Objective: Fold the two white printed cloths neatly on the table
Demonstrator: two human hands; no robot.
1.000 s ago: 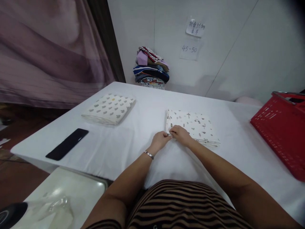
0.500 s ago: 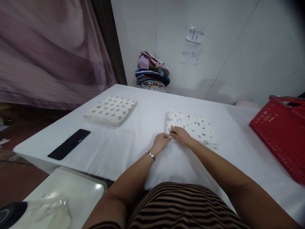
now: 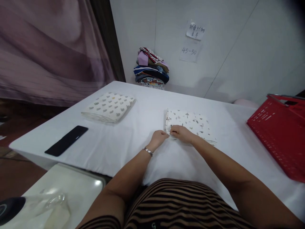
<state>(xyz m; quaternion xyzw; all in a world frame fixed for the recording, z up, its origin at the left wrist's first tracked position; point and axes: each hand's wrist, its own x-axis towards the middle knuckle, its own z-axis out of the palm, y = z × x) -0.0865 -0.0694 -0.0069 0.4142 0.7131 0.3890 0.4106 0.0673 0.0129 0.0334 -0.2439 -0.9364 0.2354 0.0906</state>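
Observation:
A folded white cloth with small scattered prints [image 3: 190,122] lies flat on the white-covered table [image 3: 133,152]. At its near left corner my left hand [image 3: 159,138], with a bracelet at the wrist, pinches the edge of the cloth. Close beside it, my right hand [image 3: 181,133] has its fingers closed on the same corner from above, the fingertips partly hidden. Further left rests a second folded cloth [image 3: 109,107], white with grey motifs, which neither hand touches.
A black flat slab [image 3: 67,140] lies near the table's left edge. On the right stands a red plastic basket [image 3: 276,140]. Folded fabrics [image 3: 151,68] are stacked against the wall behind. A white surface [image 3: 71,187] with clear plastic adjoins at lower left.
The view has shifted slightly. Both hands stay at the cloth's near left corner, with only a small shift of the fingers.

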